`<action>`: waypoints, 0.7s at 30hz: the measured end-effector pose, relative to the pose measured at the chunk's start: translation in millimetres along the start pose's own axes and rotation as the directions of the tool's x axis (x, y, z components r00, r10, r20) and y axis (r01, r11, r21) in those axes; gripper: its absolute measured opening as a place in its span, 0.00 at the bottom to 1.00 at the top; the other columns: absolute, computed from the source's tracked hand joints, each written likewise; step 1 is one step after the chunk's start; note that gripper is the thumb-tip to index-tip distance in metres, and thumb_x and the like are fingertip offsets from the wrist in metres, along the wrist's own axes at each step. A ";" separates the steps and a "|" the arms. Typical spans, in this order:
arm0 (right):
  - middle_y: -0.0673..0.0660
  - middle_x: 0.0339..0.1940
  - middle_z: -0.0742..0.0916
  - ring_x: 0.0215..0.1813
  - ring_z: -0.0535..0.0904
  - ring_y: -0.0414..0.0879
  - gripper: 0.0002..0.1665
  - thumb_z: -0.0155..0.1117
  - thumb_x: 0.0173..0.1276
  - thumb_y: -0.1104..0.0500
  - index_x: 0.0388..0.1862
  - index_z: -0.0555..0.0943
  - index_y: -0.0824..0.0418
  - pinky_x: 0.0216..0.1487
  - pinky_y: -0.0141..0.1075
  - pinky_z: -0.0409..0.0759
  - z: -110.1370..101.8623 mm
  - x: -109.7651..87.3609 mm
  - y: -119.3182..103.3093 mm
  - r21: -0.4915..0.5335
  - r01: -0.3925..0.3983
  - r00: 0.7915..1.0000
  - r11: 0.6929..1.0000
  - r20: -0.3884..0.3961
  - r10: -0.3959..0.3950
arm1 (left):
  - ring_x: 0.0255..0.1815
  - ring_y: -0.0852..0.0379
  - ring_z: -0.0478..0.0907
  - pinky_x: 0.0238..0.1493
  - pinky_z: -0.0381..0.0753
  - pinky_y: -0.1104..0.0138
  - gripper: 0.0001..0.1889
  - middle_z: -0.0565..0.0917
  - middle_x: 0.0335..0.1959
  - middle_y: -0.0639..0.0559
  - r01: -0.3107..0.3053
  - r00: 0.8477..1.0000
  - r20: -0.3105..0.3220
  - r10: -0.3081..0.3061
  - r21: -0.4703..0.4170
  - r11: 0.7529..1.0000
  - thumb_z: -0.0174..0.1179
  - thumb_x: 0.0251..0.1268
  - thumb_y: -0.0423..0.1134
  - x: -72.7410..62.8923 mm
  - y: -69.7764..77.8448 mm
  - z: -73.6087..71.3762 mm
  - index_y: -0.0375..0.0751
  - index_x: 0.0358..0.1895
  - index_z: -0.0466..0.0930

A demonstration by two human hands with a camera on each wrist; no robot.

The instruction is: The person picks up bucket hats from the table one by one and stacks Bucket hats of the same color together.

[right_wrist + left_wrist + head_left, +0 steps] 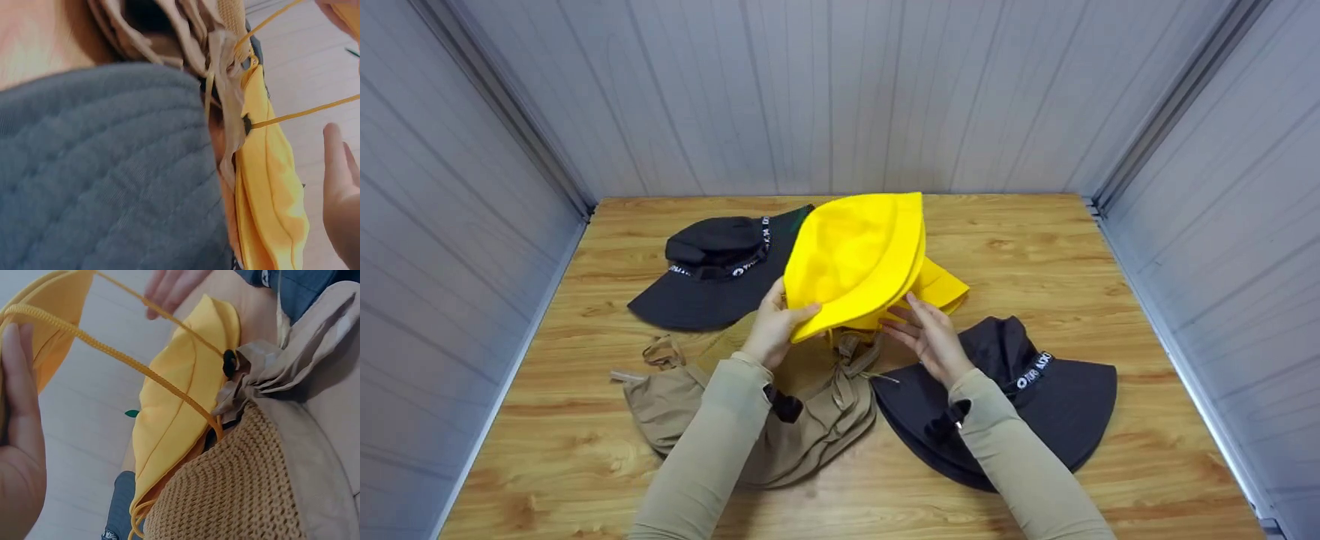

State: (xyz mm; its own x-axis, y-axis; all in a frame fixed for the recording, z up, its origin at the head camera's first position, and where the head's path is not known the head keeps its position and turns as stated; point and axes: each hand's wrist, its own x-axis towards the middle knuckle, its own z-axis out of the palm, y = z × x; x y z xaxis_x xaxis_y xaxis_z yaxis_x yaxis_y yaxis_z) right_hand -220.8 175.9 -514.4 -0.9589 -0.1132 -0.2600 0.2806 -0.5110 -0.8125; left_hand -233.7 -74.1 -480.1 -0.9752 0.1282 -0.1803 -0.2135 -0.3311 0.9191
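My left hand [771,322] grips the brim of a yellow bucket hat [851,251], thumb on top, and holds it up tilted above the table. From this hat a yellow cord [115,354] runs down to a dark toggle [229,363], seen in the left wrist view. My right hand [928,339] is just below the right side of the brim, its fingers extended and apart. A second yellow hat [943,285] lies partly hidden behind the held one. Beneath my left hand are tan hats [817,442] with fabric ties and a woven crown [225,484].
A dark bucket hat [712,247] with a lettered band lies at the back left. More dark hats [1072,405], stacked, lie under my right forearm. Panelled walls [840,97] enclose the wooden table [547,450] at the back and both sides.
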 end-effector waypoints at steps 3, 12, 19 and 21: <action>0.58 0.43 0.89 0.44 0.89 0.52 0.20 0.50 0.80 0.54 0.61 0.71 0.65 0.50 0.42 0.86 1.9 -1.5 -1.5 0.030 0.010 1.000 0.999 0.026 -0.011 | 0.30 0.54 0.83 0.22 0.84 0.64 0.30 0.78 0.43 0.44 0.032 0.999 0.030 -0.033 0.031 0.999 0.58 0.62 0.20 -1.2 -0.2 0.9 0.38 0.68 0.63; 0.57 0.39 0.89 0.37 0.89 0.49 0.13 0.51 0.78 0.58 0.55 0.73 0.64 0.43 0.41 0.87 4.9 -4.5 -3.8 0.059 0.025 0.999 0.998 0.026 -0.027 | 0.33 0.54 0.84 0.26 0.85 0.64 0.33 0.77 0.48 0.42 0.087 0.991 0.094 -0.099 0.125 0.988 0.61 0.63 0.23 -1.3 0.2 0.7 0.41 0.71 0.62; 0.54 0.35 0.89 0.31 0.88 0.45 0.10 0.53 0.76 0.65 0.53 0.72 0.63 0.32 0.35 0.86 7.5 -5.0 -5.5 0.057 -0.006 1.000 0.998 -0.011 0.006 | 0.41 0.54 0.83 0.36 0.86 0.66 0.33 0.76 0.54 0.42 0.108 0.986 0.109 -0.127 0.159 0.981 0.61 0.64 0.24 -0.8 -0.5 2.6 0.41 0.71 0.63; 0.55 0.35 0.89 0.31 0.88 0.45 0.09 0.53 0.76 0.66 0.53 0.72 0.63 0.30 0.34 0.85 7.6 -4.8 -5.8 0.072 0.001 1.000 0.997 -0.019 0.001 | 0.42 0.54 0.83 0.40 0.85 0.66 0.33 0.76 0.54 0.42 0.107 0.987 0.103 -0.124 0.164 0.981 0.62 0.64 0.24 -1.0 -0.3 3.6 0.42 0.71 0.63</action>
State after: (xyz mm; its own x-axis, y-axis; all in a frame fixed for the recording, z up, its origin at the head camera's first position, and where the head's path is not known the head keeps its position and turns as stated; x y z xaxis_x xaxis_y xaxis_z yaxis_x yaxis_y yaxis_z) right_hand -218.1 172.9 -504.6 -0.9578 -0.0973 -0.2706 0.2764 -0.5710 -0.7730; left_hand -232.5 -70.7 -478.9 -0.9298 0.2641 -0.2562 -0.3037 -0.1578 0.9396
